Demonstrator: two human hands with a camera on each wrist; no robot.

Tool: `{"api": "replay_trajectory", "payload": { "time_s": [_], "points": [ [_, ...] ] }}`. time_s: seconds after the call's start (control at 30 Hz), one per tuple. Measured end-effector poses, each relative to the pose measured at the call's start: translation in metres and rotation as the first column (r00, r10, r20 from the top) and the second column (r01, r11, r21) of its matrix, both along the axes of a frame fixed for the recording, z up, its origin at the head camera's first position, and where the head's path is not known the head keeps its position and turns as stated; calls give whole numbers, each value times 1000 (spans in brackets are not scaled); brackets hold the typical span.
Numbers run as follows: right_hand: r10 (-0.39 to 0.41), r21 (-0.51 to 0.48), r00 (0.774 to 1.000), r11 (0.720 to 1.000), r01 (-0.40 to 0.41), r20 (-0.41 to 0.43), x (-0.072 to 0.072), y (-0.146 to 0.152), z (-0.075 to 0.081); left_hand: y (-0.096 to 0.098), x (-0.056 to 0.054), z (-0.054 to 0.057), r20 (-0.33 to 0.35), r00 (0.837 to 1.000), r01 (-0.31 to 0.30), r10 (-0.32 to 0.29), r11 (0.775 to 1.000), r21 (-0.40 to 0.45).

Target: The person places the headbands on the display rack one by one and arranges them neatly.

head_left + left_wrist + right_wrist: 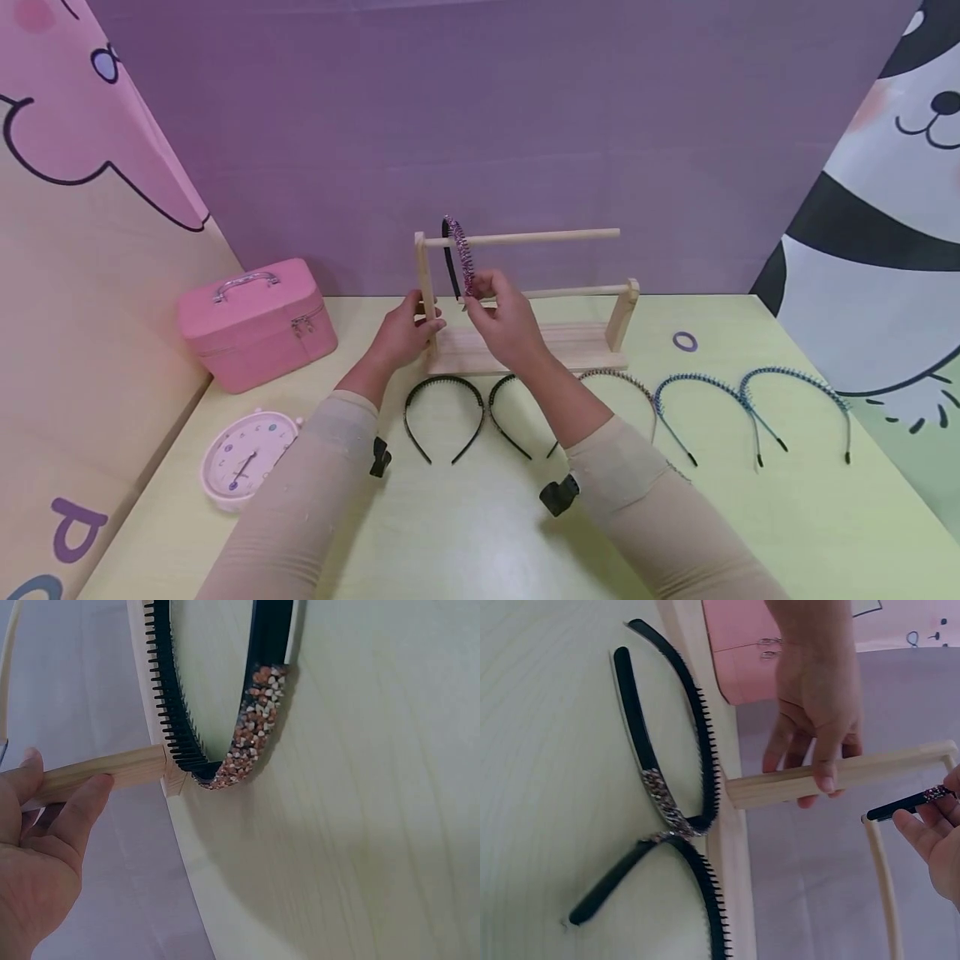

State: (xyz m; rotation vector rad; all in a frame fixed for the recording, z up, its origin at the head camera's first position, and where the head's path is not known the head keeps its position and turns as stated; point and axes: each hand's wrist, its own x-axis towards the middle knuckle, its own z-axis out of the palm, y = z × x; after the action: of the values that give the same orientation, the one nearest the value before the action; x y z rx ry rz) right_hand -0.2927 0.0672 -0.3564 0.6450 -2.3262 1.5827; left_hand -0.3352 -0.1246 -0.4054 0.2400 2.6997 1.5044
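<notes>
My left hand (401,335) grips the left upright (424,271) of a wooden rack, thumb and fingers on either side of the post, as the left wrist view also shows. On the rack's upper rod (555,237) hangs a headband (462,250) with pink-purple sparkle, near the rod's left end. My right hand (510,321) pinches that headband near its lower end. In the right wrist view the black headband leg (900,805) comes out from between the fingertips, close to the lower rod (883,877). Two black headbands (444,379) lie just in front of the rack, one partly hidden by my right arm.
Right of them lie a beige-toned headband (618,374) and two blue headbands (697,377). A purple ring (685,341) lies behind these. A pink case (258,325) and a pinkish-white clock (251,458) stand on the left. A purple backdrop (510,125) rises behind the table.
</notes>
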Motion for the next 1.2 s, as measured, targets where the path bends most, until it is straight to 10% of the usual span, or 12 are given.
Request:
{"api": "replay_trajectory", "payload": {
  "time_s": [1.2],
  "points": [
    [11, 257, 995, 966, -37, 103, 2, 34, -21, 0, -1, -3, -27, 1000, 4, -4, 1000, 4]
  ]
}}
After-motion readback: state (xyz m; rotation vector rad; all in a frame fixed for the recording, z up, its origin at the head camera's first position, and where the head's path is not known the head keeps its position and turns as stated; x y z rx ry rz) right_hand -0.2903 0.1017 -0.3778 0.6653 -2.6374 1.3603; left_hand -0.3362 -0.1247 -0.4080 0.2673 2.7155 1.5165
